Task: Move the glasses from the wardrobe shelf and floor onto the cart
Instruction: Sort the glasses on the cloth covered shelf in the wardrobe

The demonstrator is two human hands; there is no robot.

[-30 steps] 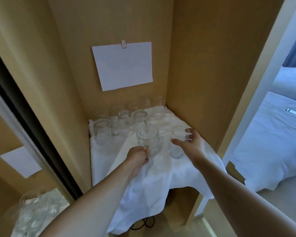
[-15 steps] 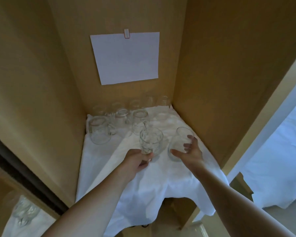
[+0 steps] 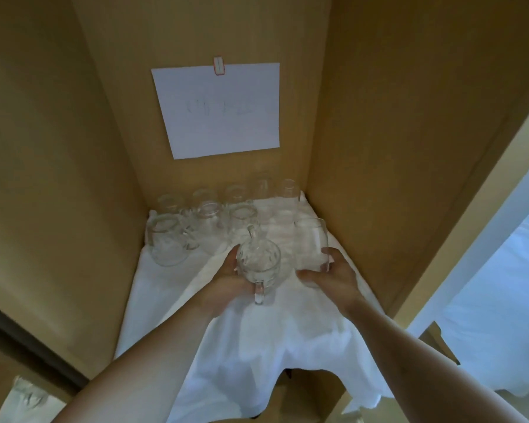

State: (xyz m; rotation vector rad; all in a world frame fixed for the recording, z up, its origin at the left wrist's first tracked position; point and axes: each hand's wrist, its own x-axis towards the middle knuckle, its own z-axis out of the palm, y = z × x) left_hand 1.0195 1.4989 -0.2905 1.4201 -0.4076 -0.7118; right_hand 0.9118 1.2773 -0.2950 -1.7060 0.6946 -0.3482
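A person stands at an open wooden wardrobe, both bare arms reaching in over a shelf [image 3: 336, 239] draped with a white cloth [image 3: 257, 346]. The left hand [image 3: 229, 279] wraps around a cut-glass mug [image 3: 258, 264], fingers curled behind its body, its handle pointing back toward the person. The right hand [image 3: 333, 276] grips a plain smooth tumbler [image 3: 310, 245] low on its side, thumb in front, fingers around the far wall. Both glasses appear to be just off the cloth or barely on it; I cannot tell which.

Behind them, more clear glasses wait on the shelf: a handled mug [image 3: 165, 245] at the left, and a cluster of glasses [image 3: 235, 206] in rows against the back wall. A white sheet of paper [image 3: 217, 109] is clipped to the back panel. The cart is not in view.

To do this lift well, I judge both glasses should rise straight up before pulling back, so neither base drags the loose cloth and tips the glasses behind. The two held glasses sit near each other, so keeping the hands apart would avoid a clink. The tumbler is smooth and held low; a firmer wrap higher up may steady it.
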